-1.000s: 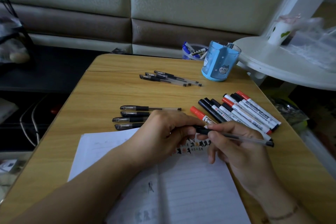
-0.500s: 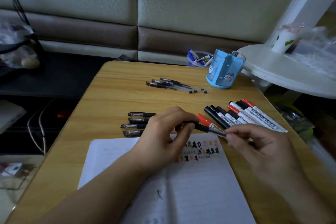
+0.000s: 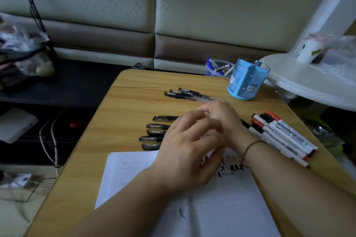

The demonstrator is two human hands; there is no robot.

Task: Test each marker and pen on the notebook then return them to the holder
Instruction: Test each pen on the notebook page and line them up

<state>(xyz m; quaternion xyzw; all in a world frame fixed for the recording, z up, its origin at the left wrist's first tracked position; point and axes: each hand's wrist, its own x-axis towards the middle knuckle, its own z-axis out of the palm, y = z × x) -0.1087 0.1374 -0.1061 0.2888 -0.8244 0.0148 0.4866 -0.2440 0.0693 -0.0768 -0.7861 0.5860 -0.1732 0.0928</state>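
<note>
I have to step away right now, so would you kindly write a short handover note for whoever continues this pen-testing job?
Left hand: hovers over the notebook's top edge, fingers loosely curled; blurred, grip unclear.
Right hand: reaches across toward the table's middle; whether it holds a pen is hidden.
Notebook: open at the near edge, test marks at the top of its right page.
Five black pens lie left of the hands, more pens farther back, whiteboard markers to the right.
Blue holder: far right; nothing seen sticking out.
Left: finish testing, then return everything to the holder.
</note>
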